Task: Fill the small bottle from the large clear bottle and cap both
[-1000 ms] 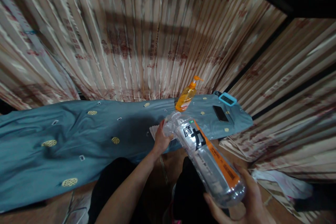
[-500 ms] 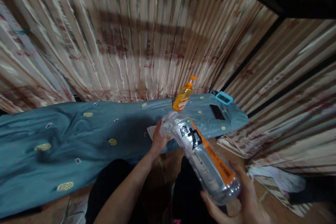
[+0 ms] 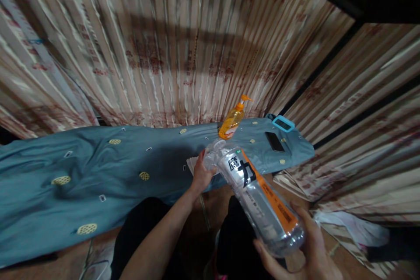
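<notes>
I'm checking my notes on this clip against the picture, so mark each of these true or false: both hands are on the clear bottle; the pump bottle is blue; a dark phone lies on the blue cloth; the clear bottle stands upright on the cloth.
1. Both hands are on the clear bottle. True: the left hand is at its neck, the right hand at its base.
2. The pump bottle is blue. False: it is orange.
3. A dark phone lies on the blue cloth. True.
4. The clear bottle stands upright on the cloth. False: it is held tilted in the air.
</notes>
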`<state>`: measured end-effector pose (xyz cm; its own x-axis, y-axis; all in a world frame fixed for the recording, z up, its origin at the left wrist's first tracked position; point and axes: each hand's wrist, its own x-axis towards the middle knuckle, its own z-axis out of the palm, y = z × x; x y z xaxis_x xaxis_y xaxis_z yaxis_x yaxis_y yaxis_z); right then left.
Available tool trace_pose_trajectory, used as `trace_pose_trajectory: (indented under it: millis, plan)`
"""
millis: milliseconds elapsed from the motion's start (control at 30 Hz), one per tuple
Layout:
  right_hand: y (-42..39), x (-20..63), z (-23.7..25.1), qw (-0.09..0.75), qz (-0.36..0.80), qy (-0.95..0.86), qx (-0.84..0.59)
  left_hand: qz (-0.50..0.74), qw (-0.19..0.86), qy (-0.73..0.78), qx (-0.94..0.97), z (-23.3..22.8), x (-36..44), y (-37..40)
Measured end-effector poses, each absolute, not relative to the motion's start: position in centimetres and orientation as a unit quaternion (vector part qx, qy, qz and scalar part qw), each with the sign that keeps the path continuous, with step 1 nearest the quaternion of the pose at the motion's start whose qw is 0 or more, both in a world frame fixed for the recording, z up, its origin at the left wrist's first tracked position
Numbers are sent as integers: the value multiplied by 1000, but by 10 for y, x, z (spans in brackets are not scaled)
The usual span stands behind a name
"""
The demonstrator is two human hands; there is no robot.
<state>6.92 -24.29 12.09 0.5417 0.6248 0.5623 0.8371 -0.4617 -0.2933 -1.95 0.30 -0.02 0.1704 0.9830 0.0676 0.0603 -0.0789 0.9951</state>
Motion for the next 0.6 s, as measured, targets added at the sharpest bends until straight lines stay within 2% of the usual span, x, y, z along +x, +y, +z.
trace_pose_trajectory:
  millis: [600]
  plan:
    - [-246, 72, 120, 286, -168, -457, -825, 471, 503, 441, 575, -5, -18, 4]
